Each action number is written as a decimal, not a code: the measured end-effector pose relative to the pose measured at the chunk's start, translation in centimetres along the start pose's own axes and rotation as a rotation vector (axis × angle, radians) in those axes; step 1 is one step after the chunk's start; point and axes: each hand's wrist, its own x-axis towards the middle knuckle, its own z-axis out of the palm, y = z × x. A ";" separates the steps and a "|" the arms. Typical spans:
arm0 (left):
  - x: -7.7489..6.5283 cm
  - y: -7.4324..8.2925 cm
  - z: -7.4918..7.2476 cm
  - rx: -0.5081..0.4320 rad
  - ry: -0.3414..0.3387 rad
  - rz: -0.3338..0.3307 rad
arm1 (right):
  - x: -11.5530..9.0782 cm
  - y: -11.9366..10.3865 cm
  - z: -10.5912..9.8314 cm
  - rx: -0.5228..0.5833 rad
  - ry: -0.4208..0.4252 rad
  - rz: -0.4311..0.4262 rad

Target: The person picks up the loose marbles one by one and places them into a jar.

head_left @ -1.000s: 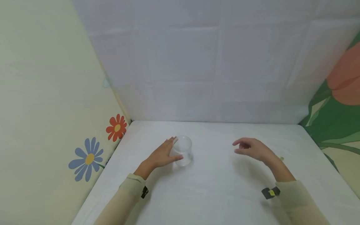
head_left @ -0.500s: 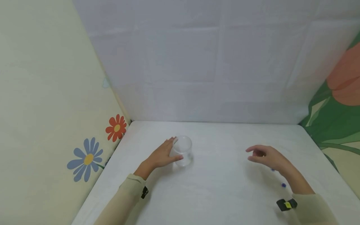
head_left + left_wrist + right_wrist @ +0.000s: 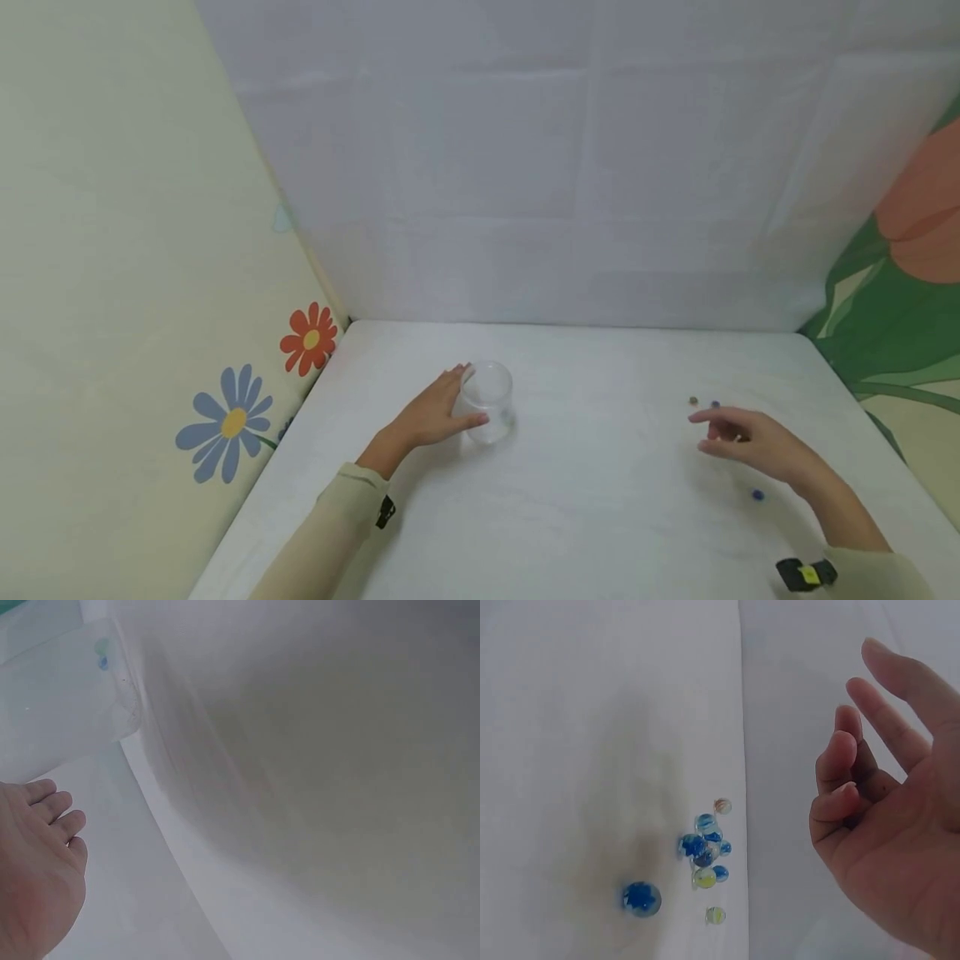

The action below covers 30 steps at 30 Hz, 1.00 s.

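My left hand (image 3: 429,414) holds a clear jar (image 3: 495,398) upright on the white table, its thumb across the near side and its fingers at the far side. In the left wrist view, small green and blue spots (image 3: 103,654) show through the jar (image 3: 60,697), probably marbles. At the right, my right hand (image 3: 757,446) hovers above the table, thumb and index finger apart and the other fingers loosely curled, with nothing seen between them. Several glass marbles lie below it in the right wrist view, including a blue marble (image 3: 642,899) and a yellow marble (image 3: 705,877).
A white cloth covers the table (image 3: 585,500). White sheeting (image 3: 480,183) rises behind its back edge. Flower-patterned walls stand at left (image 3: 112,250) and right (image 3: 892,308). In the head view, one blue marble (image 3: 758,495) lies apart, nearer the front.
My right hand has moved right and toward the front, uncovering marbles on the table. The left hand and the jar have stayed in place.
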 end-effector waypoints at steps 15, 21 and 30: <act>-0.1 0.1 0.0 -0.003 0.014 -0.002 | -2.5 4.0 -0.9 0.017 -0.081 0.031; -0.2 0.2 -0.2 -0.002 0.004 -0.008 | -3.3 5.4 -1.2 0.036 -0.123 0.001; -0.3 0.0 -0.3 -0.004 -0.002 -0.018 | -3.9 6.9 -1.4 0.053 -0.157 -0.006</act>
